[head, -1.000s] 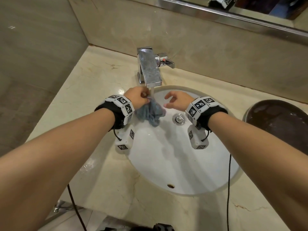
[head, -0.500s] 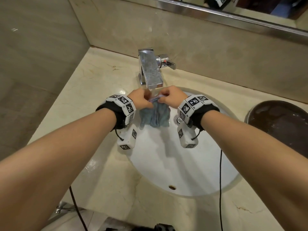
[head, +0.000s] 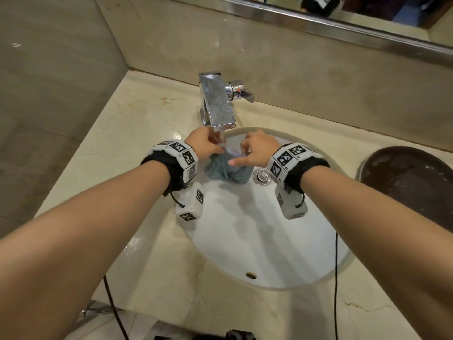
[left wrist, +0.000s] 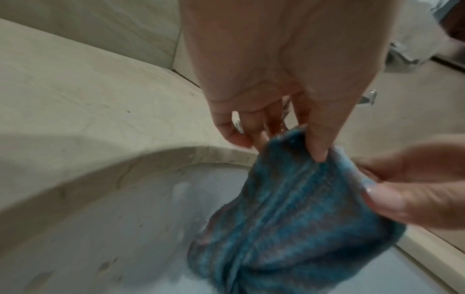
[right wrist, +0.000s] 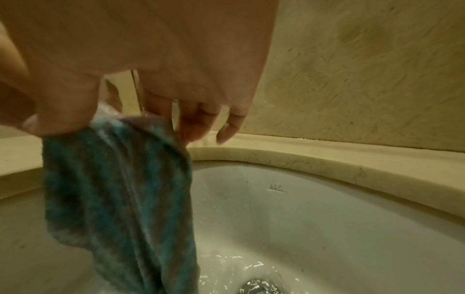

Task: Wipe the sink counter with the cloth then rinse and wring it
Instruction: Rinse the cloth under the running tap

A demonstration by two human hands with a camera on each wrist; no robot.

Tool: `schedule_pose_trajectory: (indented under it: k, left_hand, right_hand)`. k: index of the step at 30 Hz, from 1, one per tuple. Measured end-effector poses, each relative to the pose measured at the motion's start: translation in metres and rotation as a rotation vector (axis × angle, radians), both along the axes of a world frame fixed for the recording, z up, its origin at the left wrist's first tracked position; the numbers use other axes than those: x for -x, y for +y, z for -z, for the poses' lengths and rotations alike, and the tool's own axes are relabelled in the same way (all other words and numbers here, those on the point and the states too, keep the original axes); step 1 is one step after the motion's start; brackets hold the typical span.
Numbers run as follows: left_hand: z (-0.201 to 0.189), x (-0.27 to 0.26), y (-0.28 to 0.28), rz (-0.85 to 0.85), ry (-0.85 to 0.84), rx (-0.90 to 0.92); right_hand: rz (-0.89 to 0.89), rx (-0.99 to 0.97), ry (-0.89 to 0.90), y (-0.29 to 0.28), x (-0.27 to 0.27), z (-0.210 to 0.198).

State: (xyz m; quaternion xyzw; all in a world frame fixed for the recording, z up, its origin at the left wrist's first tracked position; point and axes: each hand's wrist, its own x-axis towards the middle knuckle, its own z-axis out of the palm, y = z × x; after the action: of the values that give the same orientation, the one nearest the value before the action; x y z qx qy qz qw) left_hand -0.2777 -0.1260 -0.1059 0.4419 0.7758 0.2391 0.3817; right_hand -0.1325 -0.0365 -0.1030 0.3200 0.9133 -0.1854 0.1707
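A wet blue-grey cloth (head: 228,168) hangs over the white sink basin (head: 257,236), right under the chrome faucet (head: 217,104), and water runs onto its top edge. My left hand (head: 206,146) pinches the cloth's top left edge between thumb and fingers. My right hand (head: 255,150) pinches the top right edge. In the left wrist view the cloth (left wrist: 289,214) droops in folds below my left hand (left wrist: 297,139), with the right hand's fingers (left wrist: 407,189) at its side. The right wrist view shows the cloth (right wrist: 120,189) held by thumb and forefinger of the right hand (right wrist: 105,119).
The beige marble counter (head: 147,114) surrounds the sink, with wall on the left and behind. A dark brown round dish (head: 411,182) sits on the counter at right. The drain (head: 262,176) lies beside the cloth. Black wrist cables hang toward the front edge.
My right hand came over from the drain side and took the cloth's right edge; both hands now hold the cloth spread under the running water, slightly wider than half a second ago.
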Motion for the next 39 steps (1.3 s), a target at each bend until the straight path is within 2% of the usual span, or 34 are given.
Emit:
schedule_pose_trajectory:
  k: [2, 4, 8, 11, 14, 17, 19, 23, 28, 33, 37, 39]
  left_hand:
    - [-0.002, -0.004, 0.001, -0.001, -0.026, -0.036]
    - [-0.005, -0.006, 0.002, 0.004, -0.096, -0.085]
    - [-0.006, -0.007, 0.001, 0.048, -0.221, -0.138]
    - [-0.005, -0.007, 0.0, 0.051, -0.23, -0.138]
    - [-0.003, -0.002, -0.002, 0.02, -0.237, -0.117]
    - [-0.004, 0.001, -0.006, 0.063, -0.254, -0.069]
    - [0.0, 0.003, -0.011, 0.089, -0.23, -0.017]
    - [0.017, 0.009, -0.02, 0.195, -0.042, 0.056]
    - [0.018, 0.005, -0.023, 0.124, 0.027, 0.012]
    - [0.013, -0.005, -0.018, 0.077, 0.005, -0.03]
    - [0.012, -0.003, -0.015, 0.032, 0.098, -0.01]
    - [0.013, 0.002, -0.014, -0.029, 0.094, -0.002]
  right_hand:
    - [-0.022, -0.016, -0.078, -0.003, 0.0, 0.0]
    - [-0.012, -0.017, -0.078, -0.006, 0.002, 0.001]
    - [-0.03, -0.035, 0.06, -0.01, 0.007, 0.003]
    - [0.049, 0.12, 0.19, -0.011, 0.013, -0.001]
    - [0.108, 0.183, 0.23, -0.011, 0.016, -0.001]
    - [0.118, 0.194, 0.257, -0.014, 0.015, 0.0]
    - [0.135, 0.19, 0.277, -0.012, 0.014, 0.0]
    - [0.233, 0.261, 0.385, -0.01, 0.014, -0.007]
    - [0.286, 0.356, 0.529, -0.011, 0.019, -0.02]
    - [0.276, 0.337, 0.462, -0.013, 0.017, -0.018]
    - [0.254, 0.245, 0.363, -0.012, 0.013, -0.012]
    - [0.251, 0.202, 0.328, -0.01, 0.008, -0.01]
